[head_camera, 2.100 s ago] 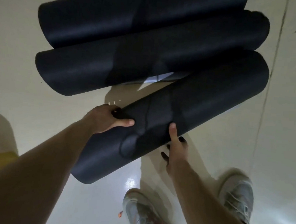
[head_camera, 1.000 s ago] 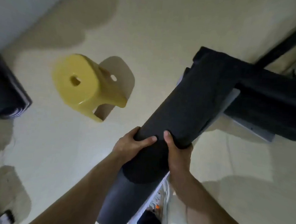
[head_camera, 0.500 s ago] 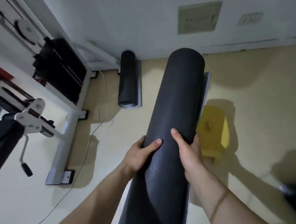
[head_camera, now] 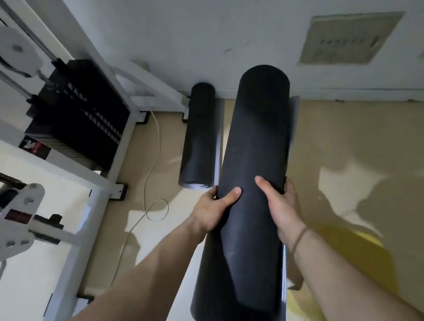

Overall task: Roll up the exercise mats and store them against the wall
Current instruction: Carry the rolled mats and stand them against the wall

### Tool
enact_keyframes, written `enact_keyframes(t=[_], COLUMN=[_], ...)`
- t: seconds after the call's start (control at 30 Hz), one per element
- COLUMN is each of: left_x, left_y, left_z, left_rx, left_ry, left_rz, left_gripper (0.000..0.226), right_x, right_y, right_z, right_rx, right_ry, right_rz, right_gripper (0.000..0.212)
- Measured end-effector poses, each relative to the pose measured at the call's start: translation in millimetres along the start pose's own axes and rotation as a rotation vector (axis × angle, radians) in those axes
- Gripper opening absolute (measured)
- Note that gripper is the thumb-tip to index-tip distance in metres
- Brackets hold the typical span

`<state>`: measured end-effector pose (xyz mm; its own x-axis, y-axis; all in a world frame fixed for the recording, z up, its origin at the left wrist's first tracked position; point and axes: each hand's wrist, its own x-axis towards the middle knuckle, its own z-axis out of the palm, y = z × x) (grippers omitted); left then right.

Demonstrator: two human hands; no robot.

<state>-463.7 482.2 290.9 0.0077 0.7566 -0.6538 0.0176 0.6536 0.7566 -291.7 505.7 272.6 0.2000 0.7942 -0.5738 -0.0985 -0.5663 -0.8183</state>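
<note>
- The rolled mat is held in the air, in front of the person, with its long axis pointing toward the wall. It does not touch the floor.
- The left hand is closed on the left side of the roll, near its middle, with the thumb lying on the top.
- The right hand is closed on the right side at almost the same height, with its fingers wrapped around the edge.
- A second rolled mat already lies on the floor with its far end at the wall, just left of the carried one and apart from it.
- The roll looks like soft foam, light for its size, and a little springy, I think. Its loose outer flap shows as a pale strip along the right side, so it may open if the grip becomes weak.
- The best place to hold is around the middle with both hands, pressing the flap against the roll, as is done now.
- A weight machine and a thin cable are at the left, so the free floor at the right of the stored mat seems safer.
</note>
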Motion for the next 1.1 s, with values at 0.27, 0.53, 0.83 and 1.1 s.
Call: enact_keyframes(t=[0.27,0.53,0.83,1.1], left_x=[213,426,521,540], left_y=[43,4,-17,-11], left_z=[-15,-42,-68,-71], left_rx=[-0.004,0.090,0.792,0.822], left_ry=[0.009,0.137,0.363,0.375], left_rz=[-0.086,-0.148,-0.126,-0.061], left_gripper=[0.078,0.084,0.066,0.062], right_x=[209,414,532,563], right_y=[-31,17,113,126], right_z=[60,126,202,196], right_rx=[-0.065,-0.089,-0.192,-0.216], right_ry=[0.022,-0.045,-0.119,-0.137], right_rz=[0.030,0.012,0.129,0.117], right_gripper=[0.076,0.043,0.114,0.123])
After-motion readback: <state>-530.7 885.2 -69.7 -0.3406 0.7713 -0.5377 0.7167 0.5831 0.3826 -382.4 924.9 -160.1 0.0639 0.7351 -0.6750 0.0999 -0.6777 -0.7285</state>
